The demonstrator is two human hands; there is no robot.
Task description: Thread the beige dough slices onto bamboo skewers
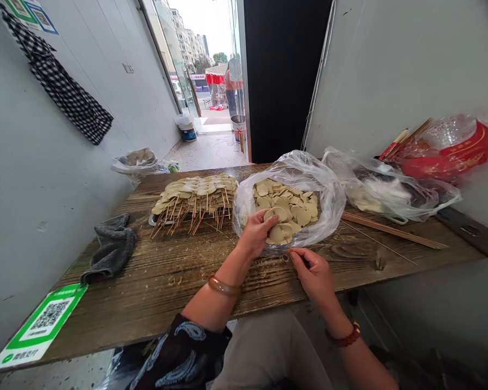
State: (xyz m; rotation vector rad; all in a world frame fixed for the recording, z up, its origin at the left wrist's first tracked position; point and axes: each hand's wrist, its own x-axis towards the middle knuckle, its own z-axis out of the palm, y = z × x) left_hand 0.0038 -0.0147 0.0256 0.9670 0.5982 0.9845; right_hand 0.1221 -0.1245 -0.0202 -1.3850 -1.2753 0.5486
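Observation:
My left hand (pixel 255 234) pinches a flat, tan round slice (pixel 275 214) between thumb and fingers, over the near side of a clear plastic bag (pixel 332 201). Just below it is a second slice (pixel 281 234), with a thin wooden skewer at its lower edge. The fingertips of my right hand (pixel 314 272) are closed on the near end of that skewer; most of the stick is hidden. Loose slices (pixel 305 212) of the same kind fill the open bag. Left of it, skewered slices (pixel 199 190) lie piled on a metal tray (pixel 153 220), sticks toward me.
Bare wooden skewers (pixel 398 231) lie right of the bag, beside another plastic bag (pixel 390 189) and a dark flat object (pixel 469 230). A grey cloth (pixel 111 246) and a green QR-code card (pixel 40 322) are on the wooden table's (pixel 179 271) left. Beyond it is an open doorway.

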